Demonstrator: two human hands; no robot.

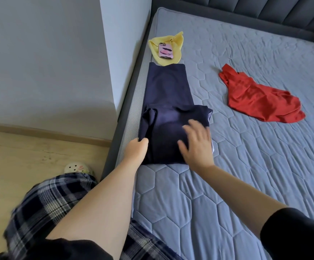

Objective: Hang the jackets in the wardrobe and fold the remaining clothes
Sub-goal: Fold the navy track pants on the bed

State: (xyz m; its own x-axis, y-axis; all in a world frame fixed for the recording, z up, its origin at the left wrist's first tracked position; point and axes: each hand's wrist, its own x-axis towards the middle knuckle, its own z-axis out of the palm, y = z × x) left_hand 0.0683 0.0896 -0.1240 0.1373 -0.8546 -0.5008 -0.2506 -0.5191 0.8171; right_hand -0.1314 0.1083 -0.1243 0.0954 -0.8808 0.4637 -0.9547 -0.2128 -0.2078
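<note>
— Navy garment lies along the mattress edge, at about nine o'clock on the bed, its near half doubled over. How far along is it?

— Partway folded, I'd judge. The left hand pinches its near-left corner; the right hand lies flat on top with fingers spread, though blurred.

— And what's left?

— At twelve o'clock from it, touching its far end, a yellow garment sits bunched under a pink phone. At two o'clock, well apart, a red garment lies crumpled. Both look unfolded. No jackets or wardrobe show.
</note>
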